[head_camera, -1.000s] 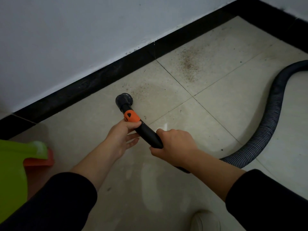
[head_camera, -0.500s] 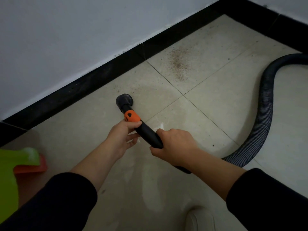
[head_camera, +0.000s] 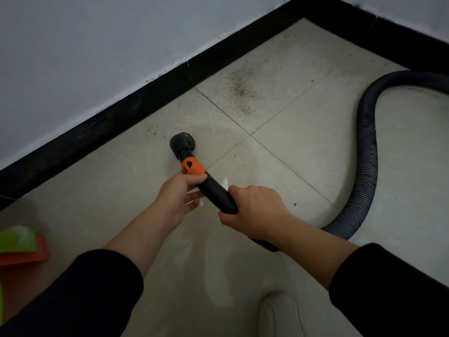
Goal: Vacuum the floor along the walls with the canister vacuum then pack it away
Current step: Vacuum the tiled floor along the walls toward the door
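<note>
The camera sits on the person's head, looking forward and steeply down at the tiled floor [head_camera: 303,122] — close enough that both forearms [head_camera: 136,239] enter from the bottom edge, with the left hand [head_camera: 177,198] and right hand [head_camera: 257,210] on the vacuum wand [head_camera: 213,193] mid-frame. It faces the white wall [head_camera: 97,57] and black skirting [head_camera: 121,117], which run diagonally up to the floor's far right corner.

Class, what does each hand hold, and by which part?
The vacuum wand: left hand grips just behind its orange collar; right hand grips it further back.
</note>
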